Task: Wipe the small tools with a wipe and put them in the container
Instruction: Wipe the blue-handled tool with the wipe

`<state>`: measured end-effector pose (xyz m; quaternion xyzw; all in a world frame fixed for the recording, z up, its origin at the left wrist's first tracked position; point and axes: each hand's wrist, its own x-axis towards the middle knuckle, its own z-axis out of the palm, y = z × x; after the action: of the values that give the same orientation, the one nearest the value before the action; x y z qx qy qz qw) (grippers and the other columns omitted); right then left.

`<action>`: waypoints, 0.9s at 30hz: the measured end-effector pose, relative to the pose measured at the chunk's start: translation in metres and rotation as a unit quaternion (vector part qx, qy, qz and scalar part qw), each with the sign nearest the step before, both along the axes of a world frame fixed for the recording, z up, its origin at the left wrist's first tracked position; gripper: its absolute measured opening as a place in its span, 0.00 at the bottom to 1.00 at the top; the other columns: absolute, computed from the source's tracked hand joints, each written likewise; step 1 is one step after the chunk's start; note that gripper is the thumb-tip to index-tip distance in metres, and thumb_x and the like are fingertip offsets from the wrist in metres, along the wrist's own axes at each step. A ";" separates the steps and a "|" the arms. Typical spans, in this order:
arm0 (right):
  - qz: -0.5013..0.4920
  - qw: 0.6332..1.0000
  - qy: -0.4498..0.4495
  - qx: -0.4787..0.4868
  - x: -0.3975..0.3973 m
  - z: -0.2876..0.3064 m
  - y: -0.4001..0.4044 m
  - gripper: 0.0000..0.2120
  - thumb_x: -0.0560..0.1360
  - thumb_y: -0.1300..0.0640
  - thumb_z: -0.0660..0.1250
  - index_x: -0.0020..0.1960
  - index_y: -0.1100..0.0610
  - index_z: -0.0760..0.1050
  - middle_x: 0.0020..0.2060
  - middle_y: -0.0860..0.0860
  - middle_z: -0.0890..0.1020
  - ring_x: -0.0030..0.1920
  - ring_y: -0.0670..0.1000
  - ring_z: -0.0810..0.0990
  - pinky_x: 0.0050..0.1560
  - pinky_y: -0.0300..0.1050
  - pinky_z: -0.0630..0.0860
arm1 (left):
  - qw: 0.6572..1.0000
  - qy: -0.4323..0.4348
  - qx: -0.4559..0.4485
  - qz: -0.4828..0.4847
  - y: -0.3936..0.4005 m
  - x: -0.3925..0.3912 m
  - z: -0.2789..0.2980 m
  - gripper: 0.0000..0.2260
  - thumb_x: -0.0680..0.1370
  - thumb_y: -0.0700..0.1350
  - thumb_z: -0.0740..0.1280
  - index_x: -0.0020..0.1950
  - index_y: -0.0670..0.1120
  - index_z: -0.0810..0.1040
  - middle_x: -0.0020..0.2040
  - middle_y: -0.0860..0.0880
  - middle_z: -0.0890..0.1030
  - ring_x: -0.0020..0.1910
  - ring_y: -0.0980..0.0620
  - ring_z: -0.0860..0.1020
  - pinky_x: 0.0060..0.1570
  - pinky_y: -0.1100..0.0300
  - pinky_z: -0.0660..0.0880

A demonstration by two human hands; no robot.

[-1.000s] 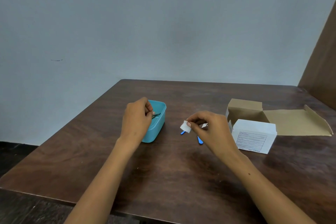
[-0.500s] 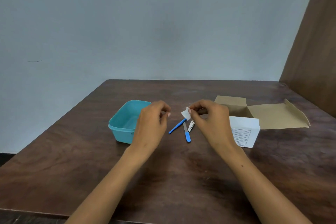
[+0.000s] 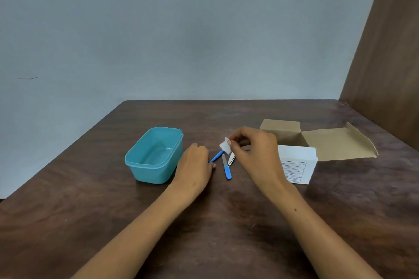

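A teal plastic container (image 3: 154, 156) stands open on the brown table (image 3: 204, 222), left of centre. Just right of it lie three small tools: a thin blue stick (image 3: 217, 156), a metal file with a blue handle (image 3: 226, 169) and a silver nail clipper (image 3: 231, 158). My left hand (image 3: 195, 166) is down on the table, its curled fingers at the blue stick's near end; the grip is hidden. My right hand (image 3: 251, 152) hovers above the tools, pinching a small white wipe (image 3: 225, 146) between thumb and forefinger.
A white box with a printed label (image 3: 297, 165) sits to the right of my right hand. An opened brown cardboard box with its flap spread out (image 3: 328, 142) lies behind it. A wooden panel (image 3: 385, 75) rises at the table's right edge.
My left hand left the container, crossed to the right and dropped to the blue stick on the table. My right hand stayed over the tools with the wipe. The view has shifted right.
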<state>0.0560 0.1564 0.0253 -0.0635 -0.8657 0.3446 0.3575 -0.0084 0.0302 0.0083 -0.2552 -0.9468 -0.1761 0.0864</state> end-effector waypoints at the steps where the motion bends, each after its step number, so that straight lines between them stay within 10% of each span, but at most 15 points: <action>1: 0.000 1.000 -0.001 -0.002 0.000 0.000 0.000 0.02 0.72 0.60 0.70 0.41 0.55 0.80 0.39 0.47 0.84 0.39 0.42 0.80 0.41 0.37 0.78 | 1.000 0.004 0.005 0.003 0.000 0.000 -0.001 0.07 0.77 0.46 0.67 0.46 0.42 0.78 0.49 0.46 0.74 0.43 0.51 0.73 0.42 0.58 0.71; 8: 0.005 1.000 0.001 -0.008 0.000 -0.001 0.000 0.02 0.72 0.61 0.70 0.41 0.56 0.80 0.36 0.46 0.83 0.37 0.41 0.80 0.38 0.29 0.75 | 0.998 0.048 0.042 0.006 -0.004 0.002 -0.008 0.08 0.79 0.44 0.62 0.42 0.44 0.69 0.47 0.45 0.75 0.41 0.51 0.71 0.38 0.58 0.68; 12: 0.009 0.998 0.032 -0.048 0.000 0.001 0.001 0.05 0.72 0.65 0.69 0.40 0.56 0.77 0.34 0.44 0.81 0.37 0.41 0.80 0.37 0.29 0.75 | 0.979 0.013 0.205 -0.008 -0.010 -0.003 -0.008 0.04 0.77 0.44 0.67 0.43 0.44 0.78 0.37 0.52 0.78 0.37 0.55 0.76 0.37 0.62 0.73; 20: 0.013 0.992 0.073 -0.102 0.000 0.005 0.006 0.10 0.72 0.69 0.65 0.42 0.55 0.78 0.38 0.46 0.84 0.40 0.45 0.82 0.44 0.40 0.79 | 0.794 -0.315 0.519 -0.031 -0.012 0.005 0.005 0.03 0.75 0.37 0.69 0.45 0.39 0.82 0.31 0.48 0.83 0.30 0.56 0.81 0.32 0.65 0.78; 27: 0.088 0.975 0.040 -0.202 0.000 0.003 -0.001 0.07 0.70 0.64 0.73 0.46 0.55 0.82 0.41 0.47 0.84 0.43 0.43 0.83 0.47 0.40 0.80 | 0.757 -0.329 0.560 -0.072 -0.011 0.012 0.010 0.04 0.75 0.37 0.68 0.47 0.38 0.82 0.33 0.46 0.84 0.32 0.54 0.83 0.34 0.66 0.79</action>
<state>0.0562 0.1556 0.0284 -0.0444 -0.7657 0.5444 0.3397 0.0035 0.0195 0.0185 -0.1552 -0.6278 -0.7540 -0.1155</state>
